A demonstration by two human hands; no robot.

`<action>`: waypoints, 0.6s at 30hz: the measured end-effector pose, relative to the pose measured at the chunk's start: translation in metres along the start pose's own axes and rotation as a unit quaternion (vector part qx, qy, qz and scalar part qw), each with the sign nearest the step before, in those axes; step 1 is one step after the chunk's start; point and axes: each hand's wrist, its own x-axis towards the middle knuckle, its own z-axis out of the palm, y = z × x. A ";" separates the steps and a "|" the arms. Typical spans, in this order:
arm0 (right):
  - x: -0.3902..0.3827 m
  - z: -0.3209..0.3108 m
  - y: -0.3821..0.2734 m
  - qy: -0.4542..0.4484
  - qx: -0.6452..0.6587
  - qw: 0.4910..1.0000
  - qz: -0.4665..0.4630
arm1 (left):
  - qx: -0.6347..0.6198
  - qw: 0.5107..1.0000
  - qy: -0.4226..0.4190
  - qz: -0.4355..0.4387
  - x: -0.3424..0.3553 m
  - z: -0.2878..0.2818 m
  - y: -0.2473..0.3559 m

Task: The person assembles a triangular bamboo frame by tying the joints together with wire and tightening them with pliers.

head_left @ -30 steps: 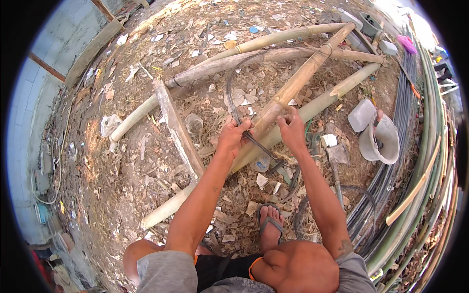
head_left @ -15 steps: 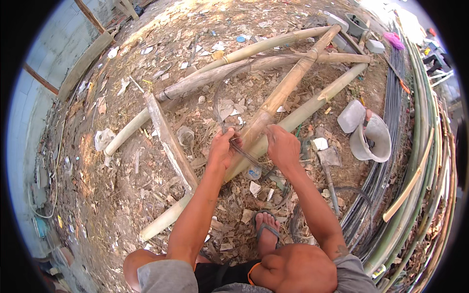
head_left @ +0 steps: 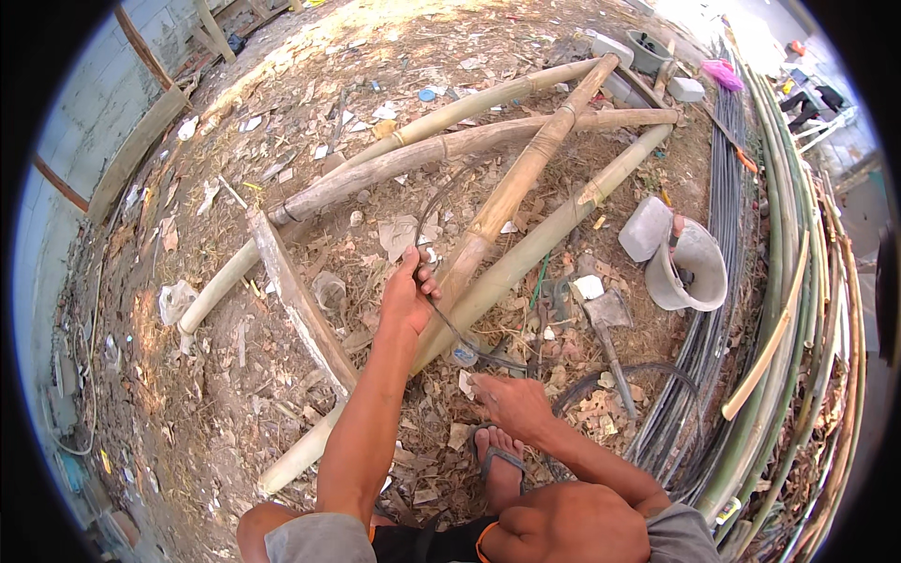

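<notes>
My left hand (head_left: 408,296) is closed on a loop of dark wire (head_left: 441,321) beside the diagonal bamboo pole (head_left: 507,195). That pole crosses a weathered horizontal pole (head_left: 394,166) and stands near a pale green pole (head_left: 535,263). My right hand (head_left: 507,405) is low, just above the littered ground by my sandalled foot (head_left: 500,464), its fingertips near a small pale scrap; whether they grip anything is unclear. A short board (head_left: 298,296) links the frame at left.
At right lie a cracked grey bucket (head_left: 685,286), a pale block (head_left: 641,228), a spade (head_left: 610,338), bundled rods (head_left: 723,216) and long bamboo canes (head_left: 788,375). A pink bag (head_left: 721,73) is behind them. A block wall (head_left: 75,141) runs along the left.
My right hand has left the diagonal pole and dropped down toward the ground. My left hand still holds the wire. The view has shifted, moving the frame leftward in the picture.
</notes>
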 end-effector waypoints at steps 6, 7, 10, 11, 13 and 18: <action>-0.021 -0.019 -0.010 0.035 0.145 0.987 0.061 | 0.083 0.981 -0.148 -0.091 -0.029 0.015 -0.002; -0.026 -0.022 -0.018 0.001 0.198 0.975 0.100 | 0.069 0.977 -0.174 -0.101 -0.033 0.012 0.001; -0.047 -0.011 -0.007 -0.003 0.166 0.985 0.048 | 0.053 0.970 -0.204 -0.120 -0.036 0.011 0.013; -0.050 -0.010 -0.004 -0.007 0.169 0.985 0.046 | 0.056 0.970 -0.205 -0.122 -0.036 0.011 0.022; -0.056 -0.008 0.003 0.016 0.149 0.989 0.006 | 0.117 0.980 -0.138 -0.086 -0.036 0.019 0.021; -0.063 -0.023 0.011 0.068 0.199 0.973 0.099 | 0.233 0.972 -0.029 0.019 -0.022 0.012 0.022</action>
